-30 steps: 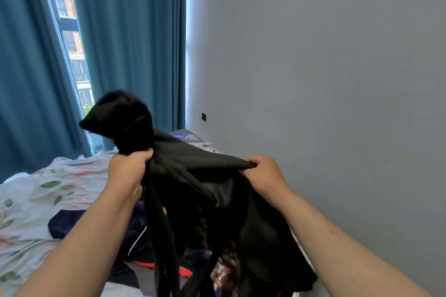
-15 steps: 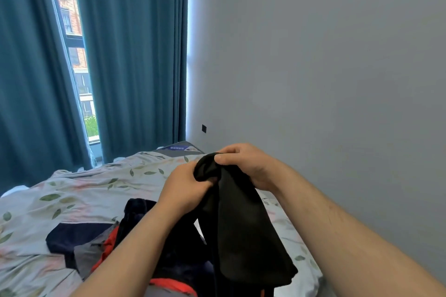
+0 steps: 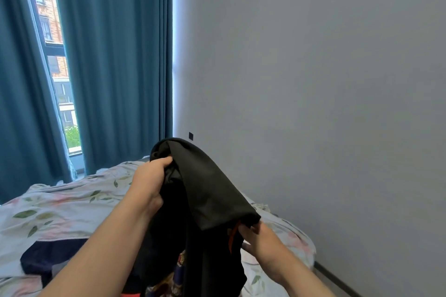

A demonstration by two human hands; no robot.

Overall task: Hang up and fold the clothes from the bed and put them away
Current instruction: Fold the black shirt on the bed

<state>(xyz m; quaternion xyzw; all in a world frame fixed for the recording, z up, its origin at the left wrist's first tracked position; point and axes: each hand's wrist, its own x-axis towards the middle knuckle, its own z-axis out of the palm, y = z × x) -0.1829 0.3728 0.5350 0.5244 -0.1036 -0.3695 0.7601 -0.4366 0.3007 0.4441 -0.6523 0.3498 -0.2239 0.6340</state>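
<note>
I hold a black garment up over the bed. My left hand grips its top, with the fingers curled into the cloth near the highest fold. My right hand is lower and to the right, pinching the hem of a hanging flap; its fingertips are hidden under the cloth. A thin orange strip shows at that hem. More clothes lie in a pile beneath the garment: a dark navy piece on the left and a patterned one below.
The bed has a floral duvet and fills the lower left. Teal curtains hang behind it, with a gap showing a window. A plain grey wall runs along the right side of the bed, with a dark skirting strip at the floor.
My right hand has dropped from the garment's top down to its lower right hem. My left hand has risen slightly, still gripping the top, and the cloth now spreads out between both hands.
</note>
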